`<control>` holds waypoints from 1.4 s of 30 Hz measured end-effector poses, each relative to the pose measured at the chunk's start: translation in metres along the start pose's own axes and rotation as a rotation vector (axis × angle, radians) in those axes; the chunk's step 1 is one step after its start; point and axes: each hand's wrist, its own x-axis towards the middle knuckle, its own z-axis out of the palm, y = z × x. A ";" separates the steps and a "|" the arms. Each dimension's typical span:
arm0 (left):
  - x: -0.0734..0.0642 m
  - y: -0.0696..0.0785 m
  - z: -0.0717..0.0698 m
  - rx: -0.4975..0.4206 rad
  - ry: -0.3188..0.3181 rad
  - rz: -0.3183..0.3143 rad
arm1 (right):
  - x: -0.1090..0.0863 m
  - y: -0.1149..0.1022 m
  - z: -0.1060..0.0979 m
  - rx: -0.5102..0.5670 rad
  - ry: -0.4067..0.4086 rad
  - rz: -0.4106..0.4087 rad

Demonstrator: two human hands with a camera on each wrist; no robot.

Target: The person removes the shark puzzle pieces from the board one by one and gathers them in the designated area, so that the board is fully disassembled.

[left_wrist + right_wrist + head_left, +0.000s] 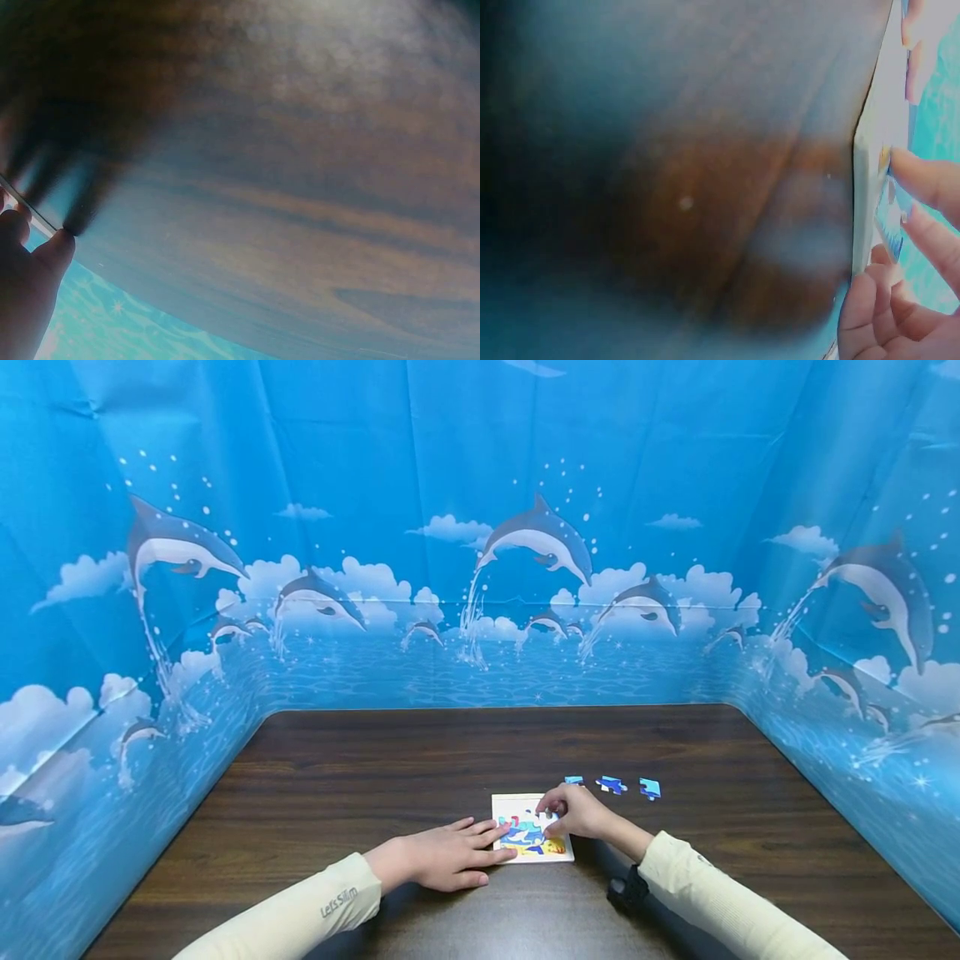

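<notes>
A small square puzzle board (496,810) with a pale frame and a colourful picture lies on the table. My left hand (450,857) rests palm down at its left side, fingers straight and spread, fingertips over the frame. In the left wrist view the thumb (54,251) is beside the board's edge. My right hand (581,812) is over the board's upper right part. Its thumb and index finger pinch a blue and white puzzle piece (889,221), tilted against the board in the right wrist view. The other fingers curl at the board's edge.
Behind the right hand lie three loose blue puzzle pieces, one (573,780) partly hidden by the hand, one (611,785) in the middle, one (649,788) at the right. A dark wood table (337,777) is enclosed by a blue dolphin-print curtain (360,468).
</notes>
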 end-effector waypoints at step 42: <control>0.002 -0.002 0.001 -0.003 0.012 0.010 | -0.002 0.013 -0.007 0.587 -0.119 0.156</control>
